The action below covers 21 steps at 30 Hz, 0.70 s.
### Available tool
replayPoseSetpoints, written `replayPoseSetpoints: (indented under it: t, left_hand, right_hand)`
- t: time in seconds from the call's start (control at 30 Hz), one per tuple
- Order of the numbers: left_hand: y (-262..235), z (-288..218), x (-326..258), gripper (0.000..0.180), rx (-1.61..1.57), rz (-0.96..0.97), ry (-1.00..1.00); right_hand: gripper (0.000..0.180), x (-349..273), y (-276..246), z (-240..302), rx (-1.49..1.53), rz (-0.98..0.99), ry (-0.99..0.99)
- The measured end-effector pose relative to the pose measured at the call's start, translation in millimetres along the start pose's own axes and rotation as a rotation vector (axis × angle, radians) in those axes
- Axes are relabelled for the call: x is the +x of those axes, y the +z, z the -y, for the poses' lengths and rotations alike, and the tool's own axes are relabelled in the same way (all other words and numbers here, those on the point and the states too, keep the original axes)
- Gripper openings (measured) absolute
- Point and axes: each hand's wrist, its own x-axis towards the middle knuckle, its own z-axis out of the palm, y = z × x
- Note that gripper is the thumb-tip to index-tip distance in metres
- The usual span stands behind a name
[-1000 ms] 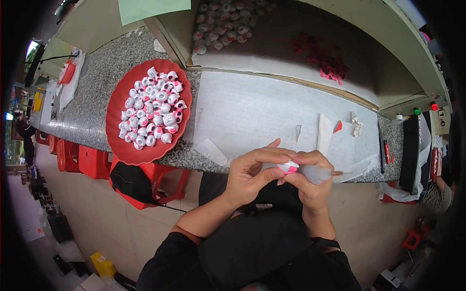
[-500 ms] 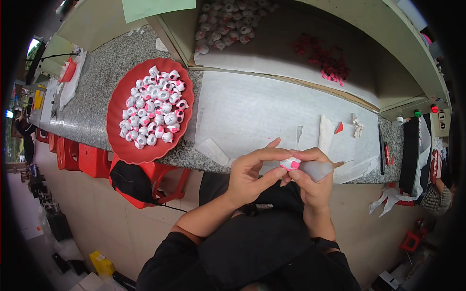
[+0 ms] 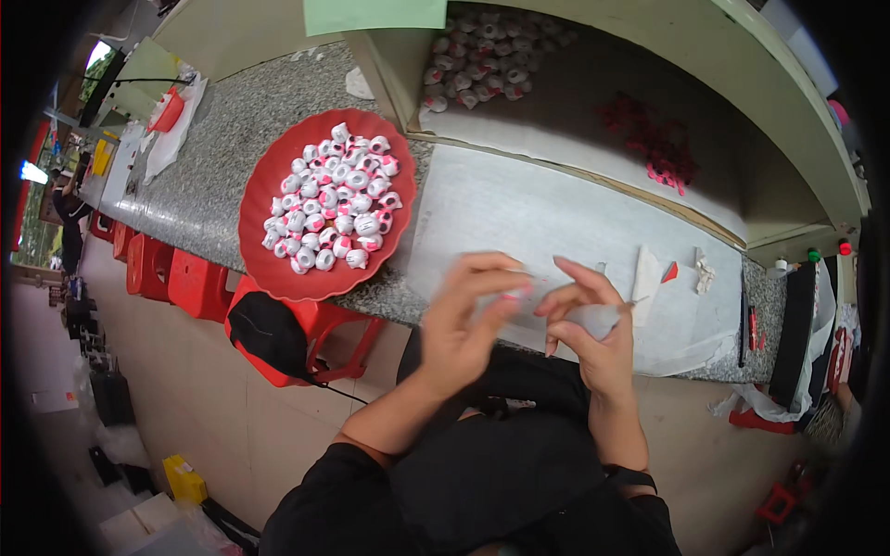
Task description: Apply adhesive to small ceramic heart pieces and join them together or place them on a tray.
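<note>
Bowl [image 3: 262, 185] red, pieces [image 3: 345, 199] white with pink and black patches, bulb-shaped container [image 3: 598, 322] translucent whitish, countertop [image 3: 218, 171] speckled grey, sheet [image 3: 538, 213] white, stools [image 3: 197, 284] red, sleeves [image 3: 320, 486] black

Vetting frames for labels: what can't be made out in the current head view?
Head view, all:
Pink-and-white piece in left hand: details blurred.
Translucent bulb: partly behind right hand.
Red bowl: upper pieces hide those beneath.
Pink bits: too small, shadowed.

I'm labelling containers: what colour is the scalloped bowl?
The scalloped bowl is red, showing best in the head view.
</note>
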Motion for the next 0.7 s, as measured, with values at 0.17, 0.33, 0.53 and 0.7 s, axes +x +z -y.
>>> replayPoseSetpoints:
  t: [0.17,0.33,0.53,0.7]
  left_hand:
    - [-42.7,-7.7,55.0,0.029,0.873,-0.344,0.367]
    - [3.9,40.0,152.0,0.033,0.997,-0.015,0.301]
    - [10.1,124.9,276.2,0.043,1.273,-0.202,0.262]
    - [9.4,122.7,266.4,0.039,1.346,-0.2,0.204]
  right_hand:
    - [0.046,-1.3,-39.4,-5.0,-0.116,-0.127,-0.071]
    - [0.034,-12.1,-49.8,8.6,-0.051,-0.182,-0.1]
    - [0.026,-10.5,-66.9,8.2,-0.166,-0.201,-0.04]
    - [0.028,86.7,-87.4,16.8,-0.394,-0.121,-0.126]
